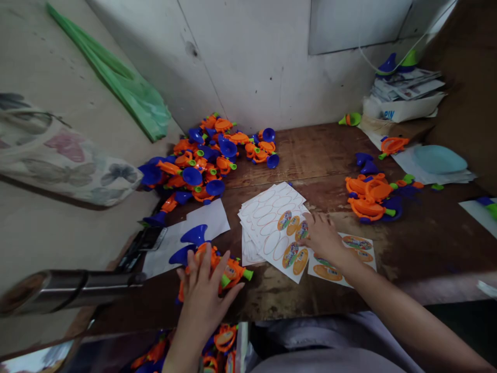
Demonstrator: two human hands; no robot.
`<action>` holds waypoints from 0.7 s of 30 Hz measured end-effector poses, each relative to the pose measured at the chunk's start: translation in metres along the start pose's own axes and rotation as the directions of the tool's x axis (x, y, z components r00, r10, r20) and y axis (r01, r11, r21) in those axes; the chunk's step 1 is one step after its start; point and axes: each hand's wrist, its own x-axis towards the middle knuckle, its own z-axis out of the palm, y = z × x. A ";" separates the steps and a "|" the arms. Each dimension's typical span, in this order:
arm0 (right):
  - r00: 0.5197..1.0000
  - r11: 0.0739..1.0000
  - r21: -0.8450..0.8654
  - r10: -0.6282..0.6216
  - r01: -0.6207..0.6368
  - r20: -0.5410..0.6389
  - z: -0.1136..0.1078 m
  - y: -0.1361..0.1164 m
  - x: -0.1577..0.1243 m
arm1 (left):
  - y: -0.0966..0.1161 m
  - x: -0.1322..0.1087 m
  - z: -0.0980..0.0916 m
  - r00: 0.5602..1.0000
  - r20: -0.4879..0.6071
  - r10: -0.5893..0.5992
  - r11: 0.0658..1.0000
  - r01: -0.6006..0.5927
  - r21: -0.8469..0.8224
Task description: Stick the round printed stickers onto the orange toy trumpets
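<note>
Scuffed off-white wall (287, 88) — dotted with dark spots, worn brown wooden tabletop (306, 155), dim light

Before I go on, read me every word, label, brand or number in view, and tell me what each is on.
"PIN": blue letters on the white box at the back right; possibly part of a longer word.
Too small to read: any lettering on the oval stickers by the right hand.
Too blurred: the sticker on the orange toy by the left hand, and the stacked papers.

Orange toys (235, 270) partly out of sight under the left hand (204, 282)
</note>
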 end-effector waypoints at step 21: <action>0.782 0.880 0.136 -0.321 0.455 -0.534 -0.049 -0.025 -0.050 | 0.170 0.068 -0.002 0.802 0.447 -0.397 -0.401 0.287 -0.870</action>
